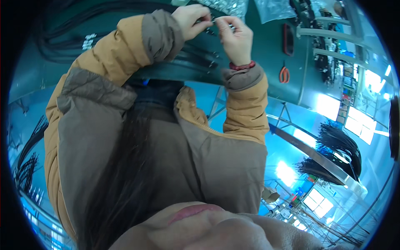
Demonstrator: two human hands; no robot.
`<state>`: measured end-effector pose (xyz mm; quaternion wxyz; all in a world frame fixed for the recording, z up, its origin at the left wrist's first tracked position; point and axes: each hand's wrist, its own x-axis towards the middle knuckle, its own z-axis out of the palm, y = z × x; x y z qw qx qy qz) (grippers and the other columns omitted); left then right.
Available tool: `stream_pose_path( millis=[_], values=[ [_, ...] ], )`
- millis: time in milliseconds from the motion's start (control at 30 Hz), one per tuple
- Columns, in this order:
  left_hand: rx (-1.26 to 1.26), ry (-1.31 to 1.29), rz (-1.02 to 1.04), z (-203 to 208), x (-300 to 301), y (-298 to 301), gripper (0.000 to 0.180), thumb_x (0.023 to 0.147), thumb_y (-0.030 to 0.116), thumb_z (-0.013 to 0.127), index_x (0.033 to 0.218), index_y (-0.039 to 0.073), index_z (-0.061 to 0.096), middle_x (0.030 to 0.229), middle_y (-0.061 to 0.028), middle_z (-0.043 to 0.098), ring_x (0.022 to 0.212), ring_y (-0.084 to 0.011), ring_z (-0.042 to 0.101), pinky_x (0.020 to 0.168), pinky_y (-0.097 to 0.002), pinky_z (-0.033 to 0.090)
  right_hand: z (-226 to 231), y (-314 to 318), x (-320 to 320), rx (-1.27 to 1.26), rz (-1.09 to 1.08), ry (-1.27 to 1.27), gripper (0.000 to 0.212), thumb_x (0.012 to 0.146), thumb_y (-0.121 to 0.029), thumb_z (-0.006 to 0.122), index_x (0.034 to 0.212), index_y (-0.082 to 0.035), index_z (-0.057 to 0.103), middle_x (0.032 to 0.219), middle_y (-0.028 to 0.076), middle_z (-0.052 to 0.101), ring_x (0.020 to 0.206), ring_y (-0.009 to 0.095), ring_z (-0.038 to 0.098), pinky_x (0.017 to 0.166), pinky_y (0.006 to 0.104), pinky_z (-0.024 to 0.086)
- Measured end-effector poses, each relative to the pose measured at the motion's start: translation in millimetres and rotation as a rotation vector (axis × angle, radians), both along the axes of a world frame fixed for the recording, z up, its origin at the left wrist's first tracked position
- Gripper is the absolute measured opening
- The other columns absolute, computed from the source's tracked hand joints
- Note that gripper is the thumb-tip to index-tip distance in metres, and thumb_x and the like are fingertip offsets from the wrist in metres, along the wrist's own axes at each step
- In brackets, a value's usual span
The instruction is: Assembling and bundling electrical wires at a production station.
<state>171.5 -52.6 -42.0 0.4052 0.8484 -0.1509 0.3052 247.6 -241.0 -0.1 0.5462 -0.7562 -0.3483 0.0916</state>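
Observation:
Over the green table (266, 62), my left hand (191, 21) and my right hand (236, 39) nearly meet, fingertips facing each other. Both are closed in a pinch. Between them shows a tiny shiny piece, too small to name. A bit of metal also glints among my right fingers. Below and beside the hands, black cables (189, 58) lie on the table, their ends near my right wrist. More black cables (93, 14) curve away to the left, with light-coloured connectors (88, 41) around one bunch.
Clear plastic bags (275, 9) lie beyond my hands. To the right are a dark case with a red edge (288, 39) and pliers with orange handles (284, 75). Metal rails (329, 33) stand past the table's right edge. Bundles of black cable (339, 143) hang farther right.

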Motion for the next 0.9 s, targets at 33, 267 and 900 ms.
stream_pose_path(
  millis=[33,267,900],
  values=[
    [0.021,0.172,0.013,-7,-5,6,0.011,0.095,0.013,0.071,0.100,0.005,0.066,0.087,-0.0109,0.063,0.075,-0.0260,0.064,0.068,-0.0359,0.053,-7,-2,-4,0.071,-0.041,0.002,0.014,0.097,-0.016,0.073,0.098,-0.002,0.073,0.073,0.000,0.064,0.059,0.003,0.052,0.053,0.0200,0.040],
    [0.352,0.464,0.010,-10,-65,112,0.013,0.091,0.016,0.073,0.094,0.004,0.071,0.092,-0.0174,0.066,0.089,-0.0388,0.065,0.079,-0.0468,0.054,-44,-46,-16,0.221,-0.237,0.594,0.016,0.097,-0.017,0.074,0.097,-0.002,0.070,0.068,-0.001,0.057,0.053,0.005,0.049,0.046,0.0207,0.034],
    [0.516,0.563,0.181,-79,-184,308,0.010,0.096,0.010,0.068,0.103,0.004,0.064,0.091,-0.0116,0.060,0.084,-0.0291,0.064,0.075,-0.0368,0.052,-80,-82,-9,-0.385,-0.247,0.206,0.025,0.092,-0.025,0.074,0.091,0.000,0.075,0.068,0.004,0.064,0.062,0.010,0.056,0.061,0.0297,0.046]
  ],
)
